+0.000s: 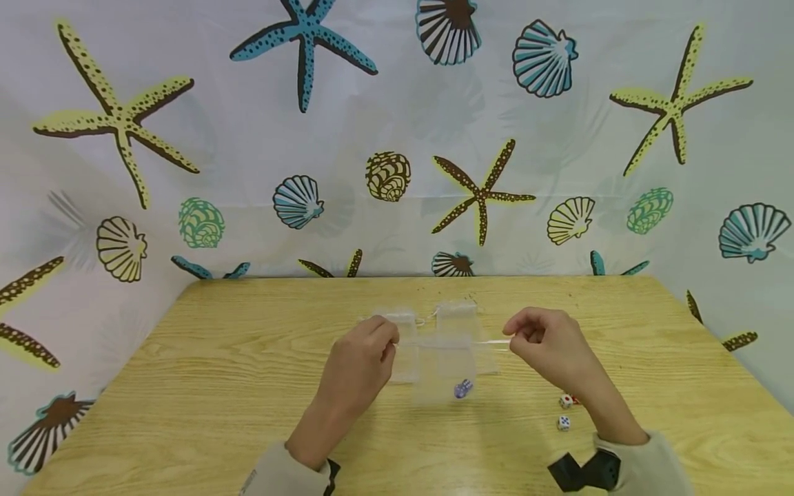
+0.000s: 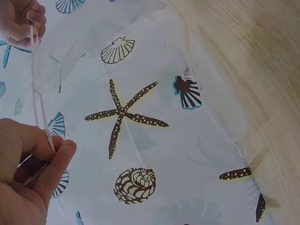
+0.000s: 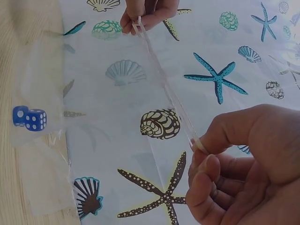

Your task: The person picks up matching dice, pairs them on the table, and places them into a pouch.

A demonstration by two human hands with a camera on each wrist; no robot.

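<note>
A sheer white drawstring pouch [image 1: 434, 389] hangs between the two hands by its drawstring [image 3: 164, 84], which is stretched taut. Two blue dice [image 3: 29, 119] with white dots sit together at the bottom of the pouch. My left hand [image 1: 360, 358] pinches one end of the drawstring between thumb and forefinger. At the other end, my right hand [image 1: 555, 344] pinches the cord the same way, its other fingers curled, as the right wrist view shows. The pouch's mouth looks gathered along the cord.
Behind the hanging pouch, two more sheer pouches [image 1: 457, 311] lie on the wooden table [image 1: 217, 372]. White dice [image 1: 563, 423] and a partly hidden red one [image 1: 576, 400] lie near the right forearm. A seashell-print cloth [image 1: 347, 234] stands behind the table.
</note>
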